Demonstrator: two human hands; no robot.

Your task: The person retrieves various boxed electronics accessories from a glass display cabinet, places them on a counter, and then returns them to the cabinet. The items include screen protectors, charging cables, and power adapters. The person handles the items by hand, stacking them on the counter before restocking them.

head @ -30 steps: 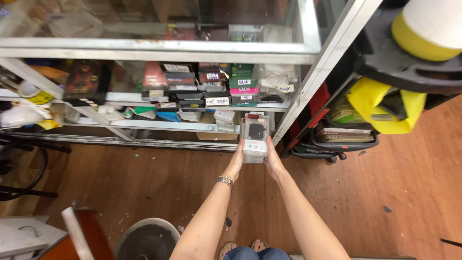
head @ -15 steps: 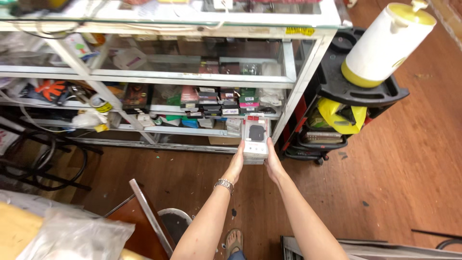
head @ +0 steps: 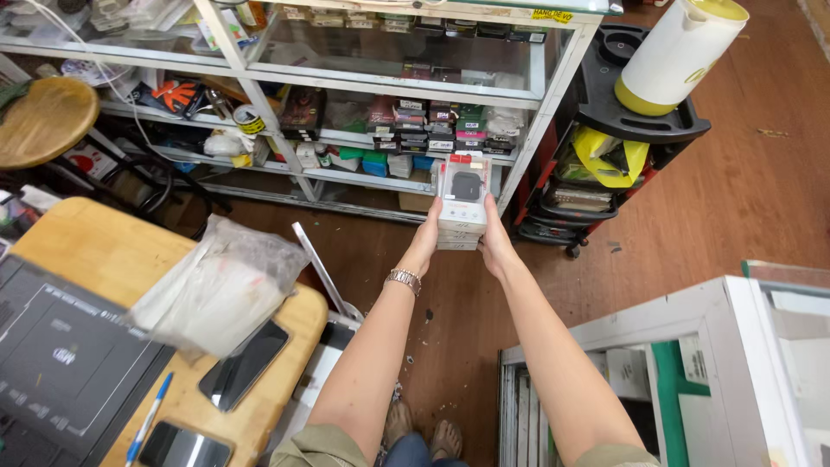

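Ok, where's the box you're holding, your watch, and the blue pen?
white box (head: 463, 192), head view, on its front face.
wristwatch (head: 403, 278), head view, on its metal band.
blue pen (head: 149, 419), head view, mid-barrel.

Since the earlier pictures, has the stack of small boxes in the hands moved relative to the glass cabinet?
Cannot tell: the stack of small boxes stays before the glass cabinet corner post; the camera moved.

Boxes white with red top edge, dark grey square shape on front. Watch on left wrist silver. Floor reddish-brown wood. Jug white, yellow base and lid. Cart black, yellow bag inside. Desk light tan wood. Phone black, pen blue. Plastic bag translucent whitish. Stool seat brown wood. Shelf frame white.
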